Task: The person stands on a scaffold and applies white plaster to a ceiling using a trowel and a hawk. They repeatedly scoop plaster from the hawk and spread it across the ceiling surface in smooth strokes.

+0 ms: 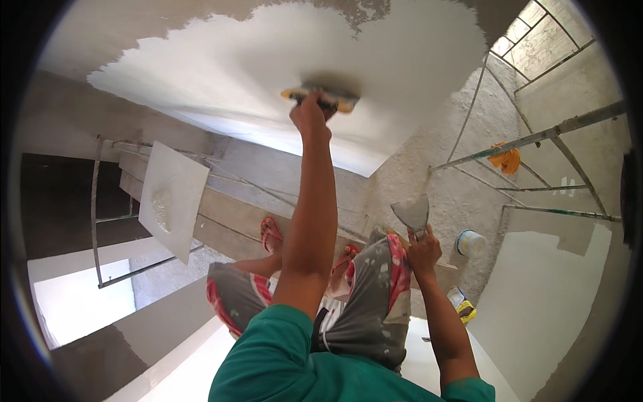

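My left hand (311, 117) is raised at full arm's length, its fingers wrapped around the handle of a plastering trowel (345, 105) with yellow showing at its ends. The trowel's blade lies against, or very close to, a broad white skim-coated surface (234, 60) with ragged edges; blur hides the exact contact. Lower down, near my right knee, my right hand (423, 251) grips a putty knife (411, 213) by its handle. Its wide, whitish blade points up and away from me. Grey unplastered surface (80, 50) borders the white coat.
My feet in red flip-flops are on a wooden plank (231, 211). A white board (175, 194) with a smear of paste rests at left by metal scaffold bars (96, 214). At right are more scaffold bars (536, 137), an orange cloth (506, 159), a white bucket (472, 244) and a yellow bag (464, 307).
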`<action>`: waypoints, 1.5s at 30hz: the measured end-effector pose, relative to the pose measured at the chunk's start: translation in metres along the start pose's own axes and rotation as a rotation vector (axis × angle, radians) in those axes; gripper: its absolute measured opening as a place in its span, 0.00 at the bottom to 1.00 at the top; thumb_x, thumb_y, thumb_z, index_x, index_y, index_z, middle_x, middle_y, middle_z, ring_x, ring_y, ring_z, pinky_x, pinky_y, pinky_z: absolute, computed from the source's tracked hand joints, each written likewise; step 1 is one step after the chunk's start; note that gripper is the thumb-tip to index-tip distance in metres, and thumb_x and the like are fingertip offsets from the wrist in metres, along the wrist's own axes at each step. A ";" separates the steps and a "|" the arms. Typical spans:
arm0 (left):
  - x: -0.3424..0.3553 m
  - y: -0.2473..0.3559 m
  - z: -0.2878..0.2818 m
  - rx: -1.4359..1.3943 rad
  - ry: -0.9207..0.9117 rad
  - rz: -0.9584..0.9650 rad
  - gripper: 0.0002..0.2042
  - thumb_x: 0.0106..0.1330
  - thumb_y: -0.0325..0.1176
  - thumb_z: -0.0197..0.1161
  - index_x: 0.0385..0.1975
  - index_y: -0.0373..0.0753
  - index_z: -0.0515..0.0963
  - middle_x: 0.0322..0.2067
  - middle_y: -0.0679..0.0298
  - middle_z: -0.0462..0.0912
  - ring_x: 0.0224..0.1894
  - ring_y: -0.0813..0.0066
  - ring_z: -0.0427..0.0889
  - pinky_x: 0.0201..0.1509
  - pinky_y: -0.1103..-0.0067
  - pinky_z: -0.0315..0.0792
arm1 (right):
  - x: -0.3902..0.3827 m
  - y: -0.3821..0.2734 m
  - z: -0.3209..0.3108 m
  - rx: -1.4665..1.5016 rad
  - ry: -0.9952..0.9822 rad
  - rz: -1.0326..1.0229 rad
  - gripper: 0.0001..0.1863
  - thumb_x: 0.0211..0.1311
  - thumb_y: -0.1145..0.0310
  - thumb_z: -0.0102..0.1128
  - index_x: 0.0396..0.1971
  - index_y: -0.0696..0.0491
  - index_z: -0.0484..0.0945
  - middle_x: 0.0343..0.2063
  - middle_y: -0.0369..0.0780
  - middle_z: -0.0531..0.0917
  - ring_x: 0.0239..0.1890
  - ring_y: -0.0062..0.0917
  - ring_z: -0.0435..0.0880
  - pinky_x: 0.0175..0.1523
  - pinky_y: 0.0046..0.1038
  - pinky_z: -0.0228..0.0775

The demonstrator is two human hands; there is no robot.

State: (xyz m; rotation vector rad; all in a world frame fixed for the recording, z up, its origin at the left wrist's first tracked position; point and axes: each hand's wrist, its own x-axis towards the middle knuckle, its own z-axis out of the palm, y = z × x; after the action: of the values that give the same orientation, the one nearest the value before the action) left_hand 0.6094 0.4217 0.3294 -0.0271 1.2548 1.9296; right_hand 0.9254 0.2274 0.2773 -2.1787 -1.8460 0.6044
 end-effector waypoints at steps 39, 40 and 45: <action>0.117 -0.406 -0.185 0.112 0.237 -0.527 0.14 0.52 0.27 0.59 0.39 0.29 0.70 0.33 0.56 0.77 0.30 0.64 0.80 0.25 0.73 0.77 | 0.008 -0.009 0.020 0.323 -0.112 0.218 0.16 0.48 0.71 0.64 0.37 0.63 0.75 0.26 0.43 0.83 0.27 0.25 0.83 0.32 0.26 0.74; 0.115 -0.405 -0.176 0.114 0.249 -0.542 0.15 0.52 0.27 0.59 0.39 0.30 0.69 0.33 0.56 0.76 0.30 0.64 0.80 0.25 0.72 0.77 | 0.006 -0.007 0.019 0.326 -0.105 0.222 0.16 0.48 0.71 0.64 0.37 0.62 0.75 0.26 0.43 0.83 0.26 0.26 0.83 0.32 0.26 0.74; 0.113 -0.389 -0.169 0.052 0.157 -0.530 0.15 0.52 0.27 0.59 0.40 0.29 0.69 0.34 0.57 0.76 0.32 0.65 0.80 0.29 0.72 0.77 | 0.003 0.001 0.017 0.277 -0.093 0.122 0.16 0.47 0.71 0.63 0.37 0.61 0.75 0.24 0.44 0.82 0.23 0.30 0.82 0.30 0.28 0.72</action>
State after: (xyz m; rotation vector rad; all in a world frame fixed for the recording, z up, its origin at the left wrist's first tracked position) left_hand 0.7151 0.4279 -0.0964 -0.4478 1.2457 1.4551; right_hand 0.9194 0.2286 0.2609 -2.1189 -1.5689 0.9404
